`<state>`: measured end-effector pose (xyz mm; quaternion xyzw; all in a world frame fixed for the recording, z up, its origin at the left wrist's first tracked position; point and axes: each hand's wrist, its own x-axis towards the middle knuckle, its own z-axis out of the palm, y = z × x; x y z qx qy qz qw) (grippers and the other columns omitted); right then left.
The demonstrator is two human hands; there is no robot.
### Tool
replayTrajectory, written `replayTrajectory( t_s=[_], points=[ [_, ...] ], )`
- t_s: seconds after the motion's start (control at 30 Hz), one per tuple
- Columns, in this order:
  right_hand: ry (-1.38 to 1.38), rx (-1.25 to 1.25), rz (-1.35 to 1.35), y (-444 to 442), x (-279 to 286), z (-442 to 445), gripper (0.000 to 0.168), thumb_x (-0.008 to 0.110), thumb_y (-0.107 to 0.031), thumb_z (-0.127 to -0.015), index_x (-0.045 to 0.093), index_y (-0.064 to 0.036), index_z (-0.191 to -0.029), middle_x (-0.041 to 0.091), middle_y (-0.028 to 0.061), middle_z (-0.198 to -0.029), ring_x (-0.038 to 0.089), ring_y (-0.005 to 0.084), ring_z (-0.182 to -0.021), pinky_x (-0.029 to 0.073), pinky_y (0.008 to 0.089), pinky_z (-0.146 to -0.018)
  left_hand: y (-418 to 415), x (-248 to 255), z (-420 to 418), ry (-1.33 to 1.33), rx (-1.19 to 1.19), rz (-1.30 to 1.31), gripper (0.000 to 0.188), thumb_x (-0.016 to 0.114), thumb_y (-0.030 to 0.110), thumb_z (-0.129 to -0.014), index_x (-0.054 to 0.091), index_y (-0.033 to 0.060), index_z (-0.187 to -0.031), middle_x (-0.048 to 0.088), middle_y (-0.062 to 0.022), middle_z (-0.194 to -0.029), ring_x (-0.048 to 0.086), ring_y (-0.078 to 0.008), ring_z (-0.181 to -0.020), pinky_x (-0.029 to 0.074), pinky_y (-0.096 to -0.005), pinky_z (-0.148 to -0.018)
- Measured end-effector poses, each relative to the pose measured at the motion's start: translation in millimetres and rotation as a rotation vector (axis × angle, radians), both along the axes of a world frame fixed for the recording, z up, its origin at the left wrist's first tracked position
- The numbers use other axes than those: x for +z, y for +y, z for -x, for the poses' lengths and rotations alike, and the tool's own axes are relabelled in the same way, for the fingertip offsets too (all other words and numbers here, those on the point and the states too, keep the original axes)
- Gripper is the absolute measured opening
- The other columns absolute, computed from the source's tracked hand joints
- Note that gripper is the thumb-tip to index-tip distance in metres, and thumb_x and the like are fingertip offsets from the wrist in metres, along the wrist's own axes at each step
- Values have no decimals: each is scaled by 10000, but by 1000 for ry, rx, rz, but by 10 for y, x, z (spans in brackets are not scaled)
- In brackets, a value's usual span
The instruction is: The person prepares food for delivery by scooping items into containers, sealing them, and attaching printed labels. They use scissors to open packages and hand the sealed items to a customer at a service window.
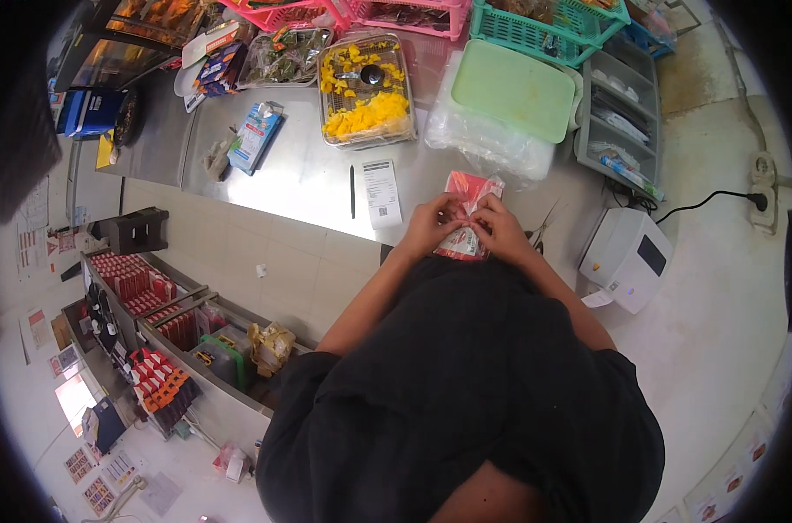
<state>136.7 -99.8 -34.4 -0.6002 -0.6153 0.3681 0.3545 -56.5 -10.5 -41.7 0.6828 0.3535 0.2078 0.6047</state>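
A red and white printed packet (462, 243), with clear plastic about it, lies at the counter's front edge close to the body. My left hand (440, 221) pinches the plastic at the packet's middle from the left. From the right, my right hand (494, 225) pinches the same spot, and the fingertips of both hands nearly meet. A printed paper slip (381, 194) and a black pen (352, 191) lie left of the hands. Scissors (538, 236) lie partly hidden beside my right forearm.
Behind the packet, a green tray (513, 88) rests on clear plastic bags (487, 140). A wire-rack tray (367, 140) holds yellow pieces and a ladle. Further right are a grey compartment organizer (621, 108) and a white label printer (626, 258). A blue carton (255, 138) lies left.
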Motion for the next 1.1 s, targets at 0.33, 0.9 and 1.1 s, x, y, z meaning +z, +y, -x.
replayTrajectory(
  t_s=[0.33, 0.9, 1.1],
  points=[
    [-89, -180, -7, -116, -68, 152, 139, 720, -138, -837, 663, -23, -893, 575, 132, -1074, 604, 337, -998, 512, 430, -843, -78, -47, -6, -5, 3, -171, 394, 658, -18, -893, 480, 27, -1242, 696, -119, -957, 710, -221, -841, 567, -347, -767],
    [-530, -798, 677, -3397, -218, -1167, 390, 777, -288, -831, 702, -5, -1088, 710, 132, -931, 665, 220, -840, 534, 343, -831, -33, 788, -472, -95, -177, -106, 183, 634, 76, -963, 612, 37, -1141, 614, -15, -1026, 597, -127, -870, 478, -259, -774],
    [32, -1313, 322, -3553, -1074, -1389, 427, 764, -196, -857, 644, 7, -1212, 708, 84, -1064, 647, 177, -970, 477, 306, -945, -809, 961, -1813, -223, -787, -692, 210, 751, 123, -832, 687, 82, -1028, 700, -76, -1006, 621, -286, -964, 451, -408, -884]
  ],
)
